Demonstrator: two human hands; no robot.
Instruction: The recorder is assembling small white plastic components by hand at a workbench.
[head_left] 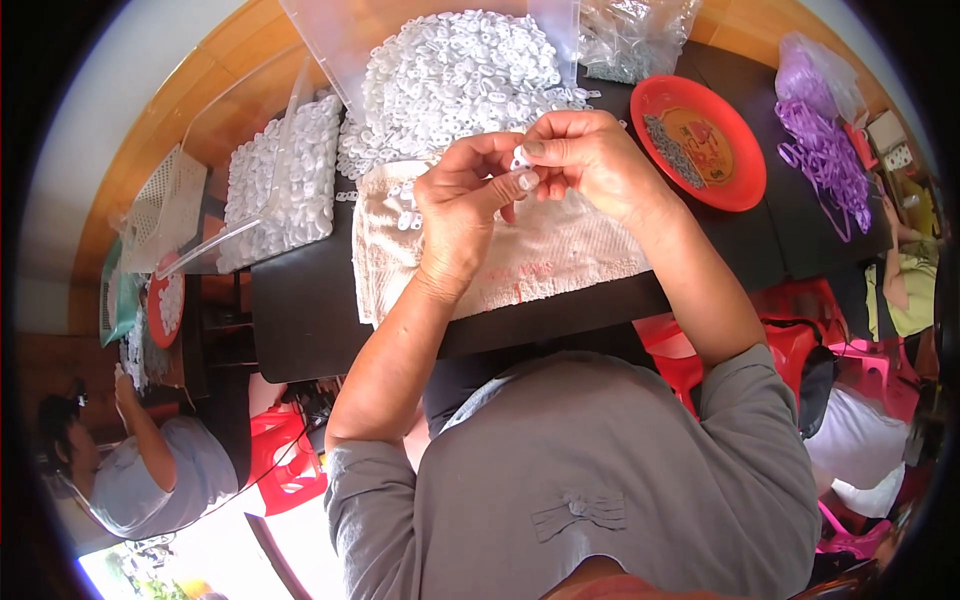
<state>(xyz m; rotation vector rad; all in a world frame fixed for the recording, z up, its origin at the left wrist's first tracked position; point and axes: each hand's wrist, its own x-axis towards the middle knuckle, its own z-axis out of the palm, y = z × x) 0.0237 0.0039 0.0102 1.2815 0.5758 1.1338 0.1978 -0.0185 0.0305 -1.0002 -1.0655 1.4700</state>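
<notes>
A small white plastic piece with dark round holes [519,159] is pinched between my hands, above a beige cloth [570,262]. My left hand [462,200] grips it from the left with thumb and fingers. From the right, my right hand [595,160] closes thumb and forefinger on its upper end. Fingertips cover part of the piece. Several similar white pieces [408,220] lie on the cloth beside my left hand. Beyond both hands, a large heap of small white pieces [460,75] spills out of a clear plastic bin [320,50].
Right of my hands, a red plate [742,165] carries small grey parts [672,150]. A plastic bag of grey parts [635,40] sits behind it, purple straps [825,160] farther right. At left stands a clear box of white pieces [280,185]. Another person [165,465] works at far left.
</notes>
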